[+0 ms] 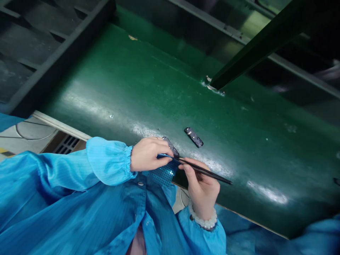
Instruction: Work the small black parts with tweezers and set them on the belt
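My right hand (pixel 200 184) grips a pair of black tweezers (pixel 209 173), whose tips point left toward my left hand. In my left hand (pixel 150 154), thumb and fingers pinch a shiny blue sheet (pixel 163 175) with rows of small dots, hanging over the table's near edge. The tweezer tips meet the sheet's upper edge; whether they hold anything there is too small to tell. Partly under my left fingers lies a dark oblong plastic part (pixel 172 148). A similar black oblong casing (pixel 193 137) with small fittings lies on the table just beyond.
The green worktable (pixel 148 88) has a scuffed, shiny top. On the left stands a black compartmented tray (pixel 53 60). A dark post (pixel 255 46) rises from the table at the back right. Blue fabric (pixel 316 237) shows at the lower right.
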`<state>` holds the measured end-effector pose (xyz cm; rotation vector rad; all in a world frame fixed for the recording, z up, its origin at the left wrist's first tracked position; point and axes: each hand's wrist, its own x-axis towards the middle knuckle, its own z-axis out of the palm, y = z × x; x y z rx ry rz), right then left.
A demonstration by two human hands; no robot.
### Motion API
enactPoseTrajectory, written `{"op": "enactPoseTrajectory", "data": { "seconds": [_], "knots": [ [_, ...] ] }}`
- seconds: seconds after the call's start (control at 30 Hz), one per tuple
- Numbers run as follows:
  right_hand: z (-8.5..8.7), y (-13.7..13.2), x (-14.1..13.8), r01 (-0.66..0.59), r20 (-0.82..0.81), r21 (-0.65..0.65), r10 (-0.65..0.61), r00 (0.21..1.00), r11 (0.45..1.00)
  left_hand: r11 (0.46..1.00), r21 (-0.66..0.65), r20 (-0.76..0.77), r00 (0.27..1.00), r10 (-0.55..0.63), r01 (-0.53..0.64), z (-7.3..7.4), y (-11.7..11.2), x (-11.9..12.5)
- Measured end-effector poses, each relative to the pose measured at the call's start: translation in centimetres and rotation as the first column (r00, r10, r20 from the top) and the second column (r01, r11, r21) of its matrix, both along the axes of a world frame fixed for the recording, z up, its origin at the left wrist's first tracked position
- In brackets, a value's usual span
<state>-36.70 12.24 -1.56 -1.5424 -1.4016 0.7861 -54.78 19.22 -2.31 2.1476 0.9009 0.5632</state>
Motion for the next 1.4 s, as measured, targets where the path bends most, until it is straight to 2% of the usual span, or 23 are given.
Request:
{"op": "enactPoseTrajectory", "data": {
  "seconds": [0.33,0.5,0.6,0.7,0.77,0.87,1.2,1.4],
  "knots": [
    [-0.1,-0.1,0.1,0.006,0.006,0.016,-0.006,1.0,1.0,0.999,0.027,0.021,0.999,0.026,-0.026,-0.1,0.0,0.1],
    [-0.3,-0.3,0.3,0.12,-0.059,-0.039,-0.122,0.991,0.992,0.998,0.047,0.041,0.998,0.037,-0.039,0.0,-0.2,0.0],
    [-0.5,-0.1,0.2,0.227,-0.133,-0.086,-0.237,0.962,0.97,0.989,0.15,0.031,1.0,0.0,-0.005,0.3,0.0,-0.7],
    [-0.6,0.2,0.1,0.287,-0.132,-0.138,-0.304,0.943,0.948,0.955,0.281,-0.024,0.996,-0.09,0.093,0.6,0.4,-1.7],
    [-0.8,0.4,0.0,0.287,-0.091,-0.152,-0.303,0.949,0.946,0.941,0.301,-0.067,0.988,-0.137,0.151,0.7,0.4,-2.2],
    [-0.9,0.4,-0.2,0.278,-0.026,-0.144,-0.285,0.958,0.95,0.94,0.294,-0.136,0.981,-0.14,0.175,0.8,0.0,-2.2],
    [-1.7,-0.1,-0.1,0.24,0.04,-0.06,-0.238,0.97,0.969,0.909,0.409,-0.241,0.97,0.024,0.079,0.6,-2.5,-0.8],
    [-1.6,0.1,-0.2,0.164,0.142,0.016,-0.165,0.976,0.986,0.9,0.429,-0.28,0.959,0.046,0.082,0.6,-3.2,-0.3]
  ]
}}
